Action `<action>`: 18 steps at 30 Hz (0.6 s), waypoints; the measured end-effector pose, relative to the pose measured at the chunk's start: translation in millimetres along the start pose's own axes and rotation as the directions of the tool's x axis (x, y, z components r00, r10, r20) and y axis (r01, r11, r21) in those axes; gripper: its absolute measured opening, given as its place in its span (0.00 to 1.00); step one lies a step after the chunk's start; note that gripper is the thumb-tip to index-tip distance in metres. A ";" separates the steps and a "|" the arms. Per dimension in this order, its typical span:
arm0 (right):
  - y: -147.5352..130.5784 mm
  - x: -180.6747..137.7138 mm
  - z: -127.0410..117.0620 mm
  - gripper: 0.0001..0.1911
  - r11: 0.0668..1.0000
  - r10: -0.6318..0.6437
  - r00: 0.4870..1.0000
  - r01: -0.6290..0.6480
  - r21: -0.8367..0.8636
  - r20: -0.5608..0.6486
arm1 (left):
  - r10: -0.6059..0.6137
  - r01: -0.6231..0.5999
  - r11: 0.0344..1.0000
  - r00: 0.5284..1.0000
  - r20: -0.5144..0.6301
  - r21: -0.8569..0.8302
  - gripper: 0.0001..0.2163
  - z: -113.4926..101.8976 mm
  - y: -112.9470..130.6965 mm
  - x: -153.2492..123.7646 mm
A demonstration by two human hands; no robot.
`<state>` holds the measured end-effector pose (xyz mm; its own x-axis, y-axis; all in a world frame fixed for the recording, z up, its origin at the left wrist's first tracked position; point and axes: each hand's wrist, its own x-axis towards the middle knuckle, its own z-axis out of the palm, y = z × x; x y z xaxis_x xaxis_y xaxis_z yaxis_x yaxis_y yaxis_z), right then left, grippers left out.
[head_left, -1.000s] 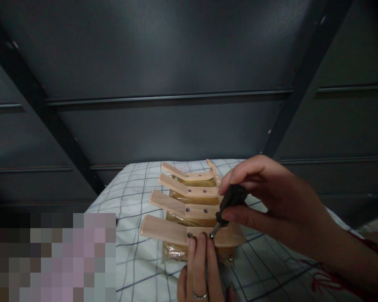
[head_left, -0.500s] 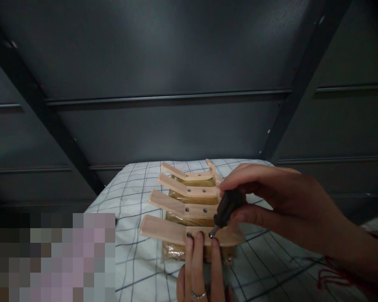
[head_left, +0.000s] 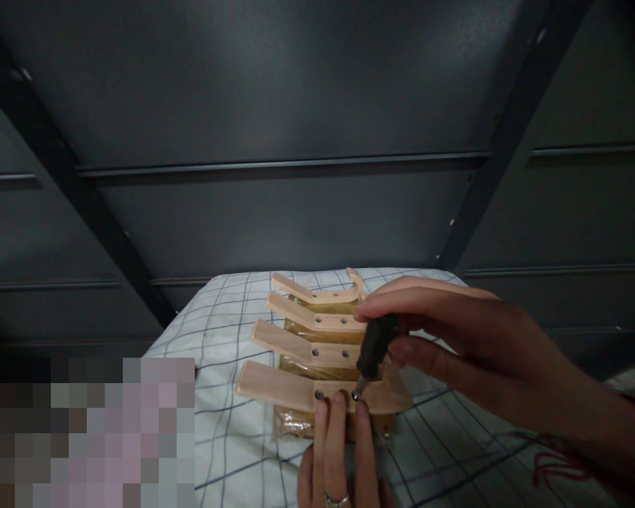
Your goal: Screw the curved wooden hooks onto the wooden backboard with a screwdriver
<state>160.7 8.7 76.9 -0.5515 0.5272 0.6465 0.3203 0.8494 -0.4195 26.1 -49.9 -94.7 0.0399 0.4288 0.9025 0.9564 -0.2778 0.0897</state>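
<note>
A wooden hook rack [head_left: 317, 353] with several curved pale wood hooks lies on a white checked cloth [head_left: 227, 437]. My right hand [head_left: 455, 339] is closed round a short black-handled screwdriver [head_left: 373, 347], whose tip rests on a screw in the nearest hook [head_left: 275, 386]. My left hand [head_left: 339, 451], with a ring on one finger, reaches up from the bottom edge. Two of its fingertips press flat on that nearest hook beside the screwdriver tip.
A dark grey panelled wall with slanted metal beams [head_left: 74, 190] fills the upper view behind the cloth-covered surface. A blurred pixelated patch [head_left: 85, 430] covers the lower left corner. Red markings [head_left: 555, 466] show on the cloth at the lower right.
My right hand has rotated on the screwdriver handle, its fingers shifting leftward over the handle. The left fingers and the rack stay in place.
</note>
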 end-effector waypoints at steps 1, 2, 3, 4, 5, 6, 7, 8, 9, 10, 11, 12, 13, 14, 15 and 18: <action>-0.4 0.0 -1.2 0.10 1.000 -0.003 1.000 0.003 -0.014 -0.003 | -0.005 0.005 1.000 1.000 -0.008 0.004 0.19 -0.3 0.7 1.0; -0.7 -0.2 -1.8 0.10 1.000 0.000 1.000 0.000 -0.018 -0.015 | -0.001 0.001 1.000 1.000 -0.013 0.004 0.18 -0.7 1.6 2.4; -0.9 -0.7 -1.8 0.09 1.000 0.005 1.000 -0.005 -0.007 -0.031 | 0.010 -0.010 1.000 1.000 -0.013 0.004 0.17 -1.4 2.6 4.1; -1.0 -1.3 -1.3 0.08 1.000 0.018 0.999 -0.017 0.013 -0.047 | 0.030 -0.029 1.000 1.000 -0.009 0.004 0.17 -2.0 3.7 5.8; -0.9 -1.9 -0.2 0.07 0.999 0.031 0.997 -0.028 0.038 -0.064 | 0.053 -0.053 0.999 0.999 -0.006 0.006 0.18 -2.6 4.8 7.5; -0.7 -2.7 1.3 0.07 0.997 0.040 0.996 -0.035 0.066 -0.078 | 0.075 -0.075 0.997 0.997 -0.005 0.009 0.18 -3.0 5.7 8.9; -0.3 -3.4 3.0 0.08 0.995 0.048 0.995 -0.039 0.094 -0.089 | 0.091 -0.091 0.996 0.996 -0.007 0.010 0.18 -3.2 6.5 9.8; 0.1 -4.1 4.7 0.08 0.992 0.055 0.994 -0.044 0.116 -0.099 | 0.096 -0.096 0.995 0.995 -0.014 0.010 0.17 -3.0 7.0 10.2; 0.6 -4.7 6.4 0.09 0.990 0.062 0.992 -0.047 0.133 -0.108 | 0.090 -0.090 0.996 0.996 -0.023 0.007 0.17 -2.6 7.2 10.0; 0.9 -5.0 7.7 0.10 0.988 0.063 0.991 -0.046 0.145 -0.118 | 0.075 -0.075 0.997 0.996 -0.036 0.002 0.17 -1.9 7.0 9.2; 1.1 -5.1 8.6 0.10 0.988 0.058 0.991 -0.039 0.150 -0.123 | 0.055 -0.055 0.998 0.997 -0.049 -0.004 0.17 -1.1 6.5 8.0; 1.1 -4.7 8.8 0.11 0.989 0.050 0.992 -0.032 0.144 -0.117 | 0.035 -0.035 0.999 0.998 -0.059 -0.010 0.17 -0.2 5.7 6.6; 0.7 -4.1 8.5 0.10 0.991 0.034 0.994 -0.020 0.132 -0.105 | 0.020 -0.021 1.000 0.998 -0.064 -0.017 0.17 0.6 4.8 5.2; 0.1 -3.1 7.7 0.09 0.993 0.016 0.996 -0.006 0.114 -0.089 | 0.013 -0.015 1.000 0.998 -0.065 -0.021 0.17 1.3 4.0 4.0; -0.8 -1.9 6.6 0.07 0.996 0.001 0.998 0.005 0.094 -0.065 | 0.013 -0.015 1.000 0.998 -0.064 -0.024 0.17 1.9 3.2 3.1; -4.0 1.4 2.9 0.06 0.999 -0.006 1.000 0.007 0.048 -0.017 | 0.034 -0.034 0.999 0.997 -0.065 0.004 0.17 2.3 1.7 2.3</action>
<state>156.4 5.9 77.6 -0.5404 0.5226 0.6594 0.2793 0.8507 -0.4453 28.5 -47.4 -93.4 0.0538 0.3619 0.9307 0.9558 -0.2884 0.0569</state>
